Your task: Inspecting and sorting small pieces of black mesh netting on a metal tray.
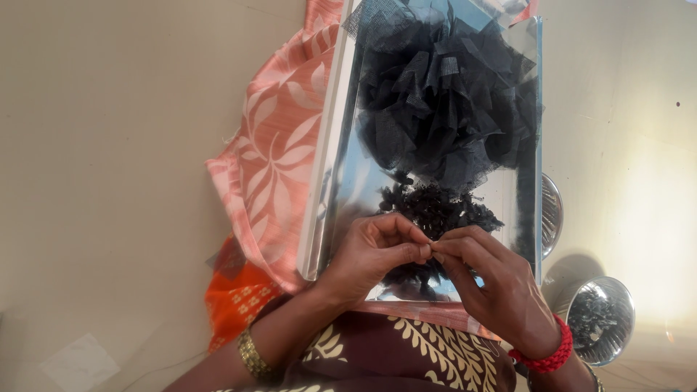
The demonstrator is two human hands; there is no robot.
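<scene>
Clearly, reading across from the left, I see bare pale floor [109,145], then a pink cloth with a white leaf pattern [272,152] spread under the near-left edge of a shiny silver tray [330,196], with a patch of orange patterned fabric [236,294] nearer to me. My left hand [370,254], a gold bangle [253,354] on its wrist, has thumb and forefinger pinched together on a small dark bit of net [430,252], and my right hand [497,287], with a red corded band [550,353] on its wrist, meets it fingertip to fingertip, both hands closed on that same tiny piece over the near end of the tray. Too little of the piece shows for me to tell its long axis or which way it points; it sits between the fingertips, roughly where the hands meet. Just beyond the fingers lies a small heap of crumpled dark net pieces [439,207], and farther away a much larger fluffy pile of black net [446,94] fills the far half of the tray. I judge the small heap as worked pieces and the big pile as stock left, so most of the work seems ahead, though I cannot be sure which pile is which. To the right, a steel bowl [601,319] holding dark bits stands on the floor, and another steel vessel [552,214] peeks from behind the tray's right edge.
</scene>
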